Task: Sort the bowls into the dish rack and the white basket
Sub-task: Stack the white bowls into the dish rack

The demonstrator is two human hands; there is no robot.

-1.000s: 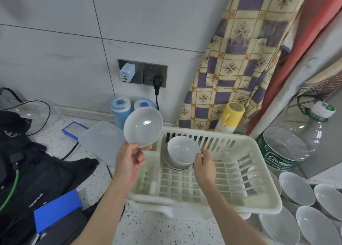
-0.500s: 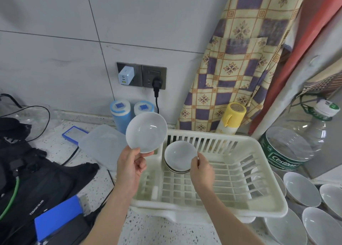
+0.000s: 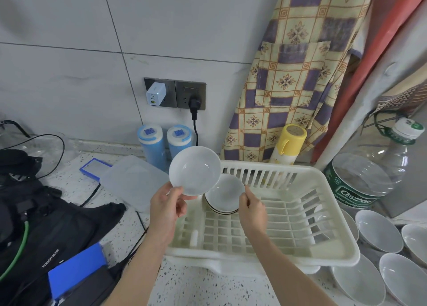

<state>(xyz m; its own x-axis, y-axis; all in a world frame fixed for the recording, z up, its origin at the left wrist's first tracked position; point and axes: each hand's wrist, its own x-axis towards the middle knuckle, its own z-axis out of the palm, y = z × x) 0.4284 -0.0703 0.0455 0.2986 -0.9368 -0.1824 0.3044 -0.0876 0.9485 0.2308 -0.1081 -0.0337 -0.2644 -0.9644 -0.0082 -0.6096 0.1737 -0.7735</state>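
A cream plastic dish rack (image 3: 332, 215) sits on the speckled counter. My left hand (image 3: 167, 211) grips a white bowl (image 3: 194, 170) by its lower rim, tilted with its inside toward me, above the rack's back left corner. Behind it, a short stack of white bowls (image 3: 225, 196) leans in that corner. My right hand (image 3: 251, 209) has its fingertips on the right rim of the top bowl of the stack. Several more white bowls (image 3: 376, 230) lie on the counter at the lower right.
A large clear water bottle (image 3: 367, 178) stands right of the rack. A yellow-capped bottle (image 3: 290, 142) and two blue canisters (image 3: 152, 145) line the wall. A translucent lid (image 3: 134, 180), black bag (image 3: 46, 220), blue box (image 3: 76, 272) and cables lie on the left.
My left hand has carried its bowl right, so it now overlaps the stack. My right hand has set its bowl down onto the stack in the rack's corner.
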